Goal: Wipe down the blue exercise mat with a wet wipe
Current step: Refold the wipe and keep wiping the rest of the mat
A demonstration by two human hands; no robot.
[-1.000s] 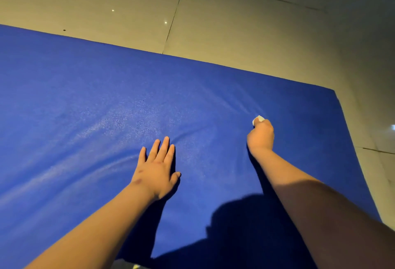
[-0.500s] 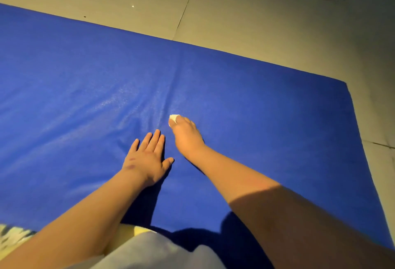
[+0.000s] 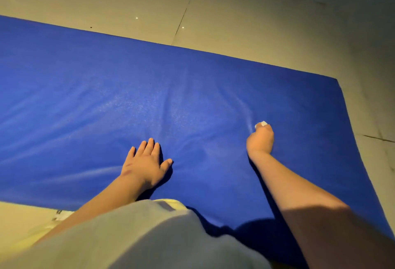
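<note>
Pale tiled floor [image 3: 256,22] with dark joints [image 3: 184,17] and small bright glints [image 3: 136,18]. Grey clothing [image 3: 139,238] fills the bottom edge of the view, with a yellow fabric strip [image 3: 175,202] at its top.

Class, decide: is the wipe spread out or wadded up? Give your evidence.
Wadded up: only a small white lump of wipe shows past the curled fingers of the right hand, on the mat.

Indoor room; home or gym not determinable. Blue mat [image 3: 106,97] laid flat on a floor of large glossy beige tiles [image 3: 256,22]. Dark joint [image 3: 184,15] running away from the mat's far edge. Small bright light reflections [image 3: 136,18] just beyond that edge. Dim, warm lighting.
</note>
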